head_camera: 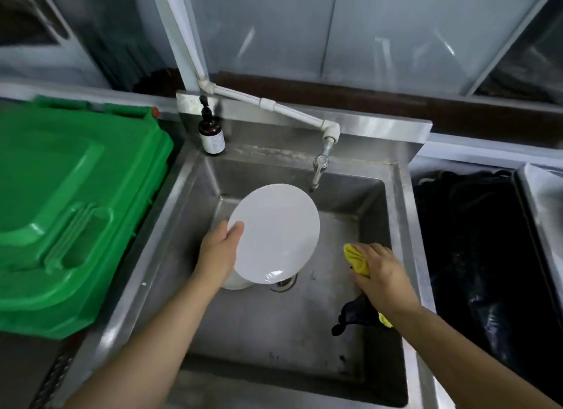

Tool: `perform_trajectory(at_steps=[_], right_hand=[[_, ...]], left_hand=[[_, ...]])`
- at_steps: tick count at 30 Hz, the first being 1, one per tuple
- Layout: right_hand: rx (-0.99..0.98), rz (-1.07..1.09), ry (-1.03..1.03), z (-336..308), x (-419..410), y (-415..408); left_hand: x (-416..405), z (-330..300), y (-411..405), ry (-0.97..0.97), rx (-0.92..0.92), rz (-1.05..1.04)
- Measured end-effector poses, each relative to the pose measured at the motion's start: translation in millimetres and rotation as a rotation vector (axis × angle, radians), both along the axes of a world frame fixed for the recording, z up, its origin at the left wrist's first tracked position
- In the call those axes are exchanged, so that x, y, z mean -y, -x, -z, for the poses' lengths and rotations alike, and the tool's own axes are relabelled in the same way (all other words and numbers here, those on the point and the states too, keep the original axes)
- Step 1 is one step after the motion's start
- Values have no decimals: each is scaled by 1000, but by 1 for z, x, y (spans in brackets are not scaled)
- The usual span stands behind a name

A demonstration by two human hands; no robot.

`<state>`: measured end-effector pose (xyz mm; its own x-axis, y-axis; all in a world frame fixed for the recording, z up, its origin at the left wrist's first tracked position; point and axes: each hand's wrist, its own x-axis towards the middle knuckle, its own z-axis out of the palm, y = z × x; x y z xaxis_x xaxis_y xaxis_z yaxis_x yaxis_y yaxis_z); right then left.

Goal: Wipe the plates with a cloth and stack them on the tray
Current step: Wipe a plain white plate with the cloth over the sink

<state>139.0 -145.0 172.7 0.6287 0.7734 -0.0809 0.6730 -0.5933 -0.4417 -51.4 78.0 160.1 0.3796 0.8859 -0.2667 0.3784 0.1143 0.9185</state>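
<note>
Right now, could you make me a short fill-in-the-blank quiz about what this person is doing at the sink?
1. The left hand holds a white ____ over the sink.
2. The right hand grips a cloth coloured ____.
3. The bin left of the sink is ____.
4. No water runs from the ____ at the back.

Missing words: plate; yellow; green; tap

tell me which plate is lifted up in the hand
The top white plate, tilted and gripped at its edge by the left hand; the other plate rests beneath it.

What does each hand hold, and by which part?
The left hand grips the white plate at its left rim, thumb on its face. The right hand holds the bunched yellow cloth.
</note>
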Motion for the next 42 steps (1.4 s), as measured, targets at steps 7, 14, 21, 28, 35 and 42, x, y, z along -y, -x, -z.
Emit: perform_trajectory(at_steps=[7, 14, 21, 28, 35, 42], right_hand=[[23, -46, -199, -51, 20, -19], [124, -79, -440, -114, 18, -16], [269, -57, -802, -188, 2, 4], [367, -145, -1117, -272, -40, 38], [798, -99, -902, -291, -80, 66], [844, -36, -865, -279, -91, 80]], left_hand=[[44, -94, -10, -442, -115, 208], [64, -178, -10, -723, -49, 214], [59, -246, 0, -712, 184, 97], [46, -290, 15, -727, 316, 33], [46, -309, 23, -598, 468, -12], [46, -298, 28, -446, 519, -58]])
